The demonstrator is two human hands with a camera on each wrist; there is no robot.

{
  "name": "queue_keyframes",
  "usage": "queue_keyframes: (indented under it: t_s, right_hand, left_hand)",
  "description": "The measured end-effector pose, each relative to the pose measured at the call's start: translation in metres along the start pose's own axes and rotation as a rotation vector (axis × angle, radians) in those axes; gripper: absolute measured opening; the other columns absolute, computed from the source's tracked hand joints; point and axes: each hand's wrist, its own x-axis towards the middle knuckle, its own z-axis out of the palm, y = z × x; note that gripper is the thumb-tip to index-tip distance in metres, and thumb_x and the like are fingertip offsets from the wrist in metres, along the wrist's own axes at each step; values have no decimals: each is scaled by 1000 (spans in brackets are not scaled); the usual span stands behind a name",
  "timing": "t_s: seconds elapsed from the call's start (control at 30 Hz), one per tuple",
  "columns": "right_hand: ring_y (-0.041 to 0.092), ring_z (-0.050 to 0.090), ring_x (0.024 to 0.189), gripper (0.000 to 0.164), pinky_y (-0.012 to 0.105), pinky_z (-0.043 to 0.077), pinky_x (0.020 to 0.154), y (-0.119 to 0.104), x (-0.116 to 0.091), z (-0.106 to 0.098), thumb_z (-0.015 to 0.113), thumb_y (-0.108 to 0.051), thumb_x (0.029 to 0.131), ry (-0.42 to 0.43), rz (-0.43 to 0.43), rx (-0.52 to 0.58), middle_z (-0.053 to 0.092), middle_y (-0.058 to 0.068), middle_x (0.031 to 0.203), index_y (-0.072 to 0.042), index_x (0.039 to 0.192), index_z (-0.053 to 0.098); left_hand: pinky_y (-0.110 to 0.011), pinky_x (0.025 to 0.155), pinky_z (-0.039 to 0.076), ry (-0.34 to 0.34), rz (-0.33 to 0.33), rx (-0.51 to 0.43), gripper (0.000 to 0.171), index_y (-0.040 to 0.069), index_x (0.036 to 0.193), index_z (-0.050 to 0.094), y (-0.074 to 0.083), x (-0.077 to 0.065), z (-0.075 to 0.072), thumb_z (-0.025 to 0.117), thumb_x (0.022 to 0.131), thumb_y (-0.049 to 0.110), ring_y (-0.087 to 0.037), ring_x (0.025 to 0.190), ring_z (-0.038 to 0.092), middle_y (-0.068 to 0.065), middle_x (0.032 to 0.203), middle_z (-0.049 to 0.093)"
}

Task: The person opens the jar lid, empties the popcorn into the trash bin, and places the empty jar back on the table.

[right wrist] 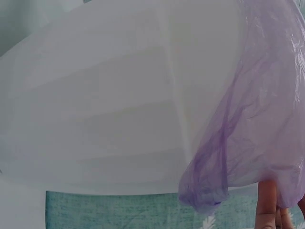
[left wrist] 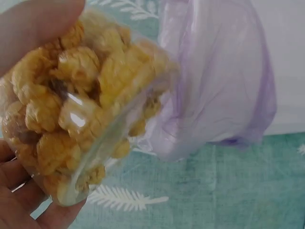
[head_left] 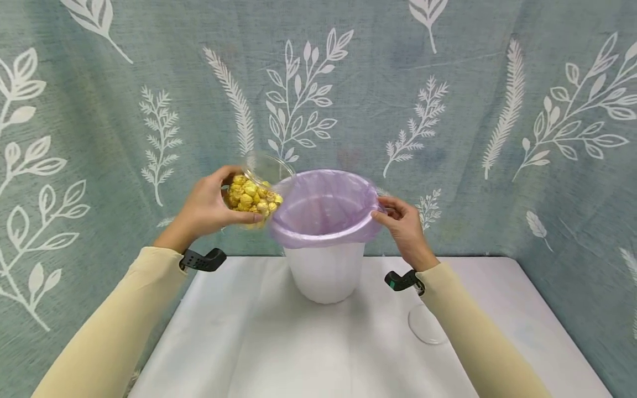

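Note:
My left hand (head_left: 209, 202) grips a clear plastic jar (head_left: 269, 168) holding yellow popcorn (head_left: 251, 194). The jar is tilted, its open mouth facing the bin at the left of the rim. In the left wrist view the popcorn (left wrist: 76, 105) fills much of the jar, close to the purple bag. A white bin (head_left: 325, 271) stands upright on the table, lined with a purple plastic bag (head_left: 323, 237) folded over its rim. At the right side of the rim, my right hand (head_left: 402, 226) pinches the bag's edge; the right wrist view shows its fingers (right wrist: 267, 205) against the bag.
A clear round lid (head_left: 425, 325) lies on the white table (head_left: 293, 354), near the right forearm. Behind the table hangs a green curtain (head_left: 358, 99) with white leaf patterns. Black bands with cameras sit on both wrists.

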Motion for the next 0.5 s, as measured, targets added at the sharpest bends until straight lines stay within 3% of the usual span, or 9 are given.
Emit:
queue_keyframes:
  t_s: [0.23, 0.5]
  right_hand:
    - [14, 58, 93, 43, 20, 50, 77, -1, 0, 0, 72, -5, 89, 1, 16, -29, 61, 8, 117, 3, 130, 59]
    - [16, 58, 94, 43, 19, 50, 76, -2, 3, -1, 73, -4, 88, 17, 5, -49, 60, 19, 121, 4, 128, 60]
  left_hand:
    - [-51, 94, 46, -44, 1, 121, 97, 13, 138, 50, 7, 25, 9, 95, 59, 44, -30, 110, 56, -12, 124, 59]
    - [-53, 98, 44, -86, 44, 162, 98, 11, 136, 50, 18, 50, 21, 97, 56, 41, -31, 111, 55, -12, 123, 60]
